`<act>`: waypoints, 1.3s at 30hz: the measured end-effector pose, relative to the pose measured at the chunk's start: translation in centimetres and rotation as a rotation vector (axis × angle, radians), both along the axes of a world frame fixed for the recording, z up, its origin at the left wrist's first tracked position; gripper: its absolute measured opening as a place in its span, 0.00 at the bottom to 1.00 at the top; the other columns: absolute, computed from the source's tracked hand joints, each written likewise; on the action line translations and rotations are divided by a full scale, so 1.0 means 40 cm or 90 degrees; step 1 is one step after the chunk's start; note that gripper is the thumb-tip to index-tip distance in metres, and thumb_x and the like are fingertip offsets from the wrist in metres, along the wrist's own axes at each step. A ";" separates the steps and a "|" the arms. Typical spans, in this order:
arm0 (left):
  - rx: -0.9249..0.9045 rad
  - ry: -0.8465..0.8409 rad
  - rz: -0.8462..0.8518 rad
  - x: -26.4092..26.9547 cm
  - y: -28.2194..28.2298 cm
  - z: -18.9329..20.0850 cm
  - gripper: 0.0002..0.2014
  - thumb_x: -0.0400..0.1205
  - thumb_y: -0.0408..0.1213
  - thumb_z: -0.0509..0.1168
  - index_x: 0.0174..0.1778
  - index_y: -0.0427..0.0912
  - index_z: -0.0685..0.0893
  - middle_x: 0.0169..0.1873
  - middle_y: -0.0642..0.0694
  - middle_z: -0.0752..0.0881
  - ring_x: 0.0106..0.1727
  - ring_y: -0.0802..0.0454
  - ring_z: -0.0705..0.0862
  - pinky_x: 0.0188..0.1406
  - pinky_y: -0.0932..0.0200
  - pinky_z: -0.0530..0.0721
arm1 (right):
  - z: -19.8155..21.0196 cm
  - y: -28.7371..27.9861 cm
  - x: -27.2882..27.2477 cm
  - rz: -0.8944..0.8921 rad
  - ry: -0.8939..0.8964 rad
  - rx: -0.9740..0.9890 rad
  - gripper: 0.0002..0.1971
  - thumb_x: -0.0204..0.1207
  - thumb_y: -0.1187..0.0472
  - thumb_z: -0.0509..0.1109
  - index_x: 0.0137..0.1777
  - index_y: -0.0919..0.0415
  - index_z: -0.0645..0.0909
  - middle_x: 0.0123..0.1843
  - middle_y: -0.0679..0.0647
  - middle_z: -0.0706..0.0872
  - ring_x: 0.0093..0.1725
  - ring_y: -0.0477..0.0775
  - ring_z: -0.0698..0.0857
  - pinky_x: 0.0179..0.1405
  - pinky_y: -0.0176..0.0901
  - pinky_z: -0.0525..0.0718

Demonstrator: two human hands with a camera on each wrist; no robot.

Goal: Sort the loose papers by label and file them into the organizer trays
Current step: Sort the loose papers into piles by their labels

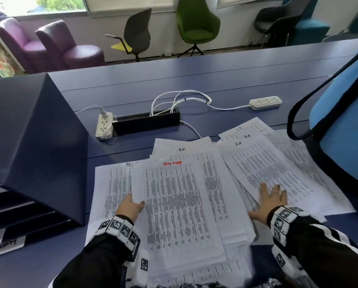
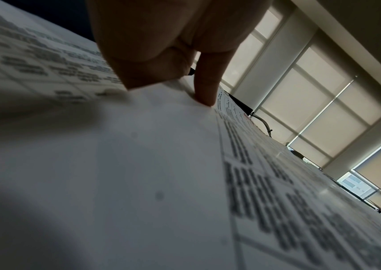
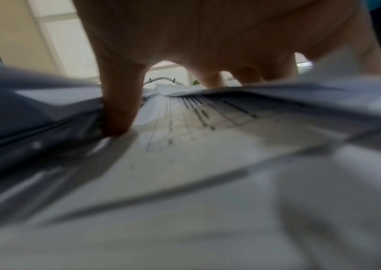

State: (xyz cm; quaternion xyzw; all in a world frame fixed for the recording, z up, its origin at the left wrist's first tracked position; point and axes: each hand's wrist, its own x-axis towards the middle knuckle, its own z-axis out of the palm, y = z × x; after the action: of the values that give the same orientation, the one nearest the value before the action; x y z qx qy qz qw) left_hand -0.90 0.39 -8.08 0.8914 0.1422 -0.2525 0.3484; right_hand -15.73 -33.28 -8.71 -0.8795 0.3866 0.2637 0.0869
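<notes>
Printed sheets lie in overlapping piles on the blue table. The middle pile's top sheet bears a red handwritten label. My left hand pinches that sheet's left edge, thumb on top; the thumb also shows in the left wrist view. To the right, a fanned pile marked "H.R" lies under my right hand, whose straight, spread fingers rest on it. The right thumb sits against the layered sheet edges. The dark blue organizer stands at the left, its trays facing me.
Behind the papers are a black cable box, two white power strips and looped white cable. A blue and black chair crowds the right edge over the papers. Several chairs stand beyond the table.
</notes>
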 end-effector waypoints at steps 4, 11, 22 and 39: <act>-0.031 -0.002 0.015 -0.005 0.001 0.007 0.23 0.83 0.30 0.63 0.73 0.27 0.68 0.69 0.32 0.77 0.68 0.37 0.77 0.64 0.52 0.74 | 0.010 -0.002 0.000 -0.041 -0.055 0.007 0.58 0.63 0.31 0.68 0.82 0.55 0.36 0.82 0.64 0.34 0.82 0.67 0.40 0.79 0.67 0.53; -0.056 0.006 0.014 -0.002 0.010 0.004 0.20 0.82 0.30 0.65 0.69 0.29 0.72 0.63 0.32 0.81 0.62 0.38 0.81 0.60 0.53 0.77 | 0.030 0.036 0.001 0.032 -0.030 0.004 0.57 0.64 0.31 0.65 0.81 0.53 0.32 0.81 0.59 0.27 0.83 0.60 0.37 0.76 0.72 0.50; -0.077 0.009 0.007 -0.011 0.013 0.019 0.20 0.83 0.30 0.63 0.70 0.31 0.72 0.64 0.34 0.81 0.60 0.40 0.80 0.55 0.56 0.75 | 0.052 0.004 0.029 -0.043 -0.126 -0.013 0.42 0.77 0.64 0.62 0.82 0.55 0.38 0.82 0.61 0.34 0.82 0.63 0.48 0.76 0.71 0.60; -0.119 0.014 0.022 -0.012 0.019 0.014 0.19 0.82 0.29 0.63 0.69 0.33 0.73 0.62 0.36 0.82 0.55 0.42 0.80 0.58 0.52 0.77 | 0.149 -0.117 0.029 -0.139 -0.133 -0.098 0.03 0.77 0.69 0.61 0.42 0.66 0.74 0.31 0.55 0.74 0.39 0.58 0.78 0.38 0.44 0.74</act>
State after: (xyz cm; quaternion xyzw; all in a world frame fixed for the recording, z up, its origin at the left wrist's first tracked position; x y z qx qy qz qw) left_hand -1.37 1.16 -7.52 0.8496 0.1373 -0.2682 0.4329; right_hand -14.57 -37.95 -2.76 -0.8589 0.4878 0.1295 0.0871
